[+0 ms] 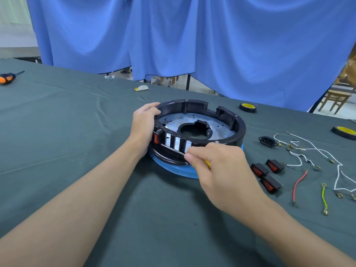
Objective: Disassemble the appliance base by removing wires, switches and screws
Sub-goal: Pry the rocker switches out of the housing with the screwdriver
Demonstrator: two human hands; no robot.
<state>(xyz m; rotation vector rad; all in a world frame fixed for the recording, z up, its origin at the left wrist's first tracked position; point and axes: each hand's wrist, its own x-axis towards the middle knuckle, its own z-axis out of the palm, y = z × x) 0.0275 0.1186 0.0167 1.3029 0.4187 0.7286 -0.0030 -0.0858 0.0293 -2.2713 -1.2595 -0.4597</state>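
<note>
**On the bench, centre: both hands on the base**

Right hand [217, 166] is curled round a yellow-handled screwdriver [173, 148]. Its shaft lies nearly level, long axis 3-to-9 o'clock, tip aimed at 9. The tip ends just beside the one red switch [157, 138] seated in the base wall; can't tell if they touch.

Left hand [144, 128] grips the rim at 9 o'clock, fingers wrapped over the edge.

Appliance base [221, 120] sits flat, open side up, on a blue disc [179, 173]. Its slotted switch panel faces 6–7 o'clock.

At 3–4 o'clock: three loose switches [272, 165], a socket [267, 141] and wires [297, 185]. Tape rolls [248, 107] at 1–3. An orange-handled screwdriver [7, 78] lies far out at 10.

Surface is a dark green tablecloth [67, 122], creased. Blue curtain [192, 35] hangs behind, wooden stool [333, 99] at 2.
</note>
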